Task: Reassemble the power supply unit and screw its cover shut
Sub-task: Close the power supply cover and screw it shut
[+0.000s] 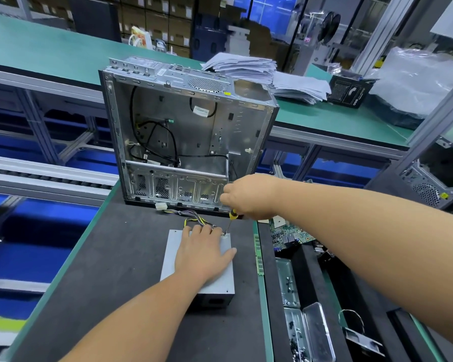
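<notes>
A grey power supply unit point(221, 282) lies flat on the black mat, its cover facing up. My left hand point(203, 253) presses flat on the cover with straight fingers. My right hand point(249, 197) grips a screwdriver point(230, 221) with a yellow and black handle. Its tip stands on a screw point(224, 234) at the cover's far right corner. A bundle of coloured wires point(194, 218) leaves the unit's far edge and ends in a white connector point(160, 206).
An open, empty computer case point(188, 134) stands upright just behind the unit. To the right lie a green circuit board point(288, 232), a RAM stick point(258, 254) and clear boxes of small screws point(302, 333). Paper stacks point(249, 70) sit on the far green bench.
</notes>
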